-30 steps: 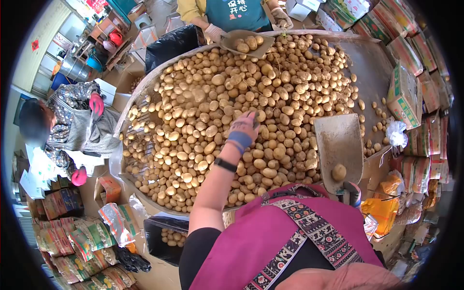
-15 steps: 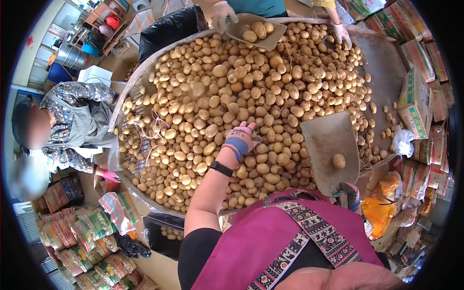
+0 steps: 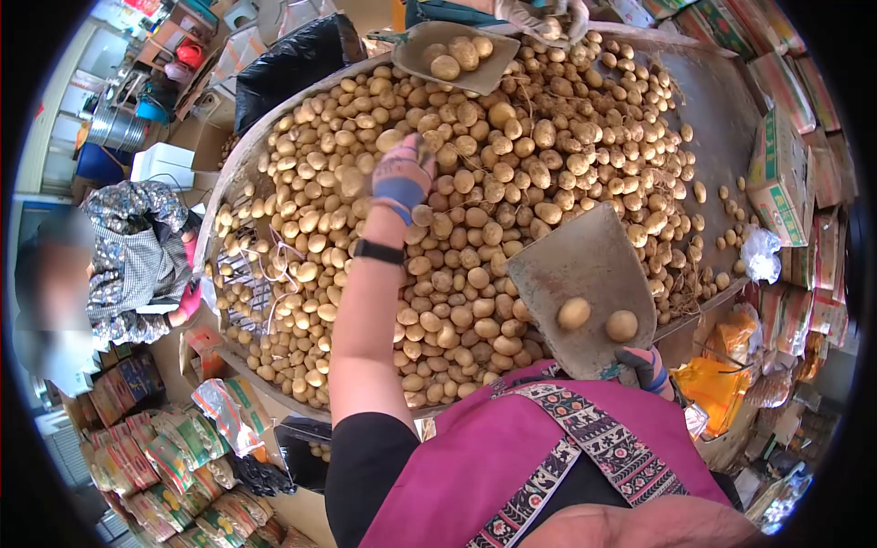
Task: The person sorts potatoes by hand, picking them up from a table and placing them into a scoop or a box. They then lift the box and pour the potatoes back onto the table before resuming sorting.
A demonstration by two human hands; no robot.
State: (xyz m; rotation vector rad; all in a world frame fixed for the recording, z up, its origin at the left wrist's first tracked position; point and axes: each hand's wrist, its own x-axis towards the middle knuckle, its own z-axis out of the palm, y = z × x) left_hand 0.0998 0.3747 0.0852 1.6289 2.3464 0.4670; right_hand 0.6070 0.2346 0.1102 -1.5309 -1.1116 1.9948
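Observation:
My left hand (image 3: 404, 178), in a pink and blue glove, reaches over the potato pile (image 3: 438, 283). Its fingers are apart beside a large potato (image 3: 390, 141), and I see nothing held in them. At the lower right my right hand (image 3: 650, 367), also gloved, is closed round the handle of a metal scoop (image 3: 585, 265). The scoop's blade rests over the pile and carries two potatoes, a left one (image 3: 574, 313) and a right one (image 3: 622, 325).
Across the pile, a co-worker's gloved hands (image 3: 559, 23) handle potatoes beside a second scoop (image 3: 493, 68). Another person (image 3: 137, 256) is at the left. A black-lined box (image 3: 297, 68) stands at the upper left, a carton (image 3: 779, 178) at the right.
My left hand has moved up and left over the pile. My scoop has shifted left and holds two potatoes instead of one. The co-worker's hands across the pile are now close together.

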